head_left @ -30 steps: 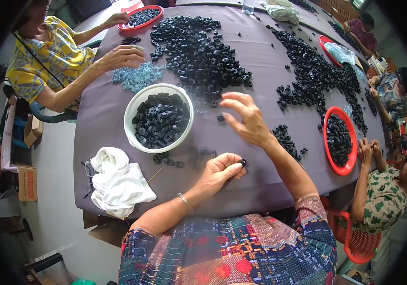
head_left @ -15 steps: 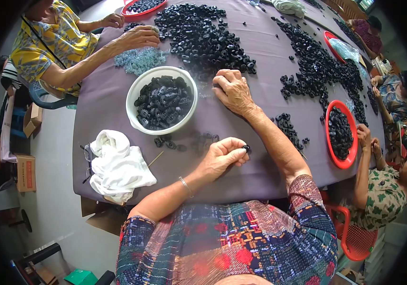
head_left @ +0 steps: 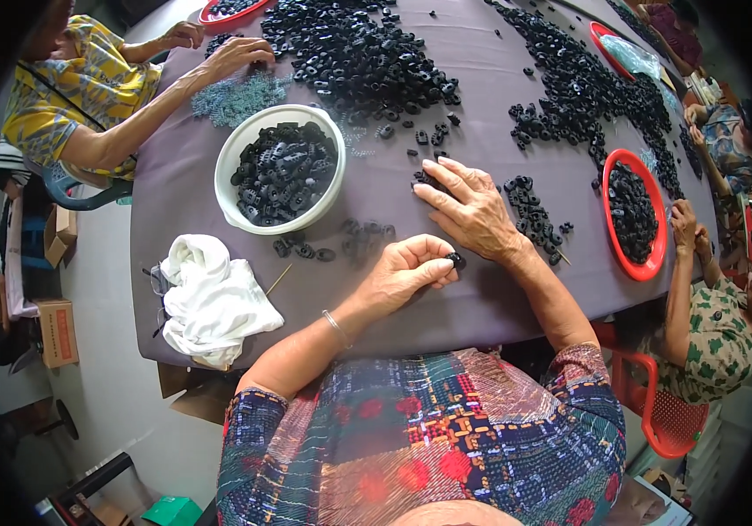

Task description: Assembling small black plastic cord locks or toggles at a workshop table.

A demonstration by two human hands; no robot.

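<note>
Counter: grey-purple cloth cover, spans most of view. Co-worker at far L corner, yellow patterned shirt, one hand at edge of the coil pile. Main blk heap ahead of me, on far side; second blk heap off to R, trailing toward me. Wht tub L of centre, filled w/ blk ridged pcs. Red tray at R edge, also full of blk pcs. Wht cloth crumpled at near L, glasses partly under it. Coil pile, pale bluish, just beyond tub.

My R grip: palm down on counter, fingers parted, not clenched, tips over a few loose pcs. My L grip: nearer me, clamped in a pinch, thumb vs. fingers, on one blk part; that part sits clear of the heaps, just below R grip. Small clump just R of R grip. Thin stick btwn cloth & L forearm. Bracelet on L wrist.
</note>
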